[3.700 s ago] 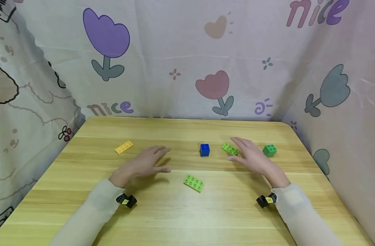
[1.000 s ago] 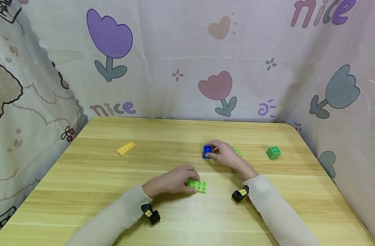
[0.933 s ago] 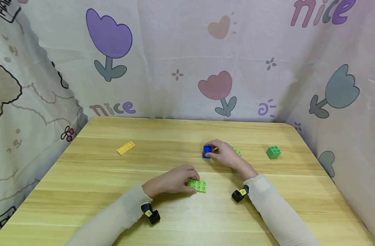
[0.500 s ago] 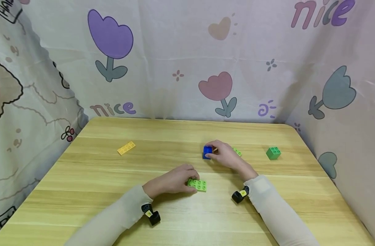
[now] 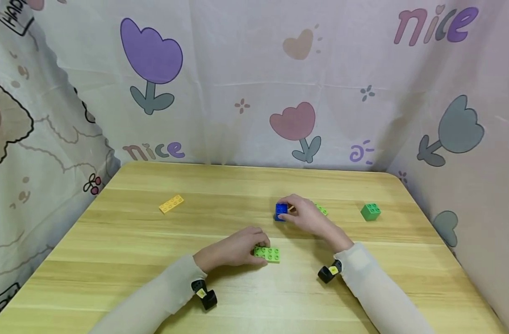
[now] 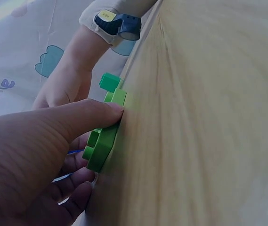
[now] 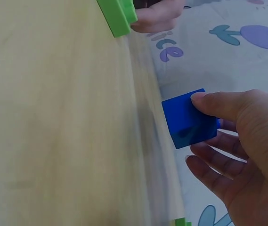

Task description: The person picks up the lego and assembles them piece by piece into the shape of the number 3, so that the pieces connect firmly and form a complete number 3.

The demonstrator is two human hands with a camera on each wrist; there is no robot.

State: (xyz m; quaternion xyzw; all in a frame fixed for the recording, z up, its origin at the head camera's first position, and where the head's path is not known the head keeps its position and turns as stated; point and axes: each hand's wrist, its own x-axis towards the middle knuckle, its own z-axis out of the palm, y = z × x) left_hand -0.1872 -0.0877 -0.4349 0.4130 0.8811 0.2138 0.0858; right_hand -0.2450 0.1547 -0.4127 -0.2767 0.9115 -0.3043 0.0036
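Observation:
My left hand (image 5: 236, 248) pinches a flat lime-green toy brick (image 5: 271, 254) near the middle of the table, thumb on the near side and fingers on the far side. In the left wrist view the thumb presses the brick's edge (image 6: 106, 141). Farther back, my right hand (image 5: 308, 216) holds a blue toy brick (image 5: 281, 212) between thumb and fingers. The right wrist view shows the thumb on one face of the blue brick (image 7: 185, 115). A second lime-green brick (image 5: 321, 209) lies behind the right hand, mostly hidden by it.
A flat yellow brick (image 5: 171, 204) lies at the back left of the wooden table (image 5: 112, 260). At the back right stands a green brick (image 5: 370, 212). A printed cloth (image 5: 221, 69) hangs behind the table and along its sides.
From apart and spread above the table, both hands have come to grip bricks: left the near lime-green one, right the blue one. Over the last second the hands barely move; the head view tilts slightly.

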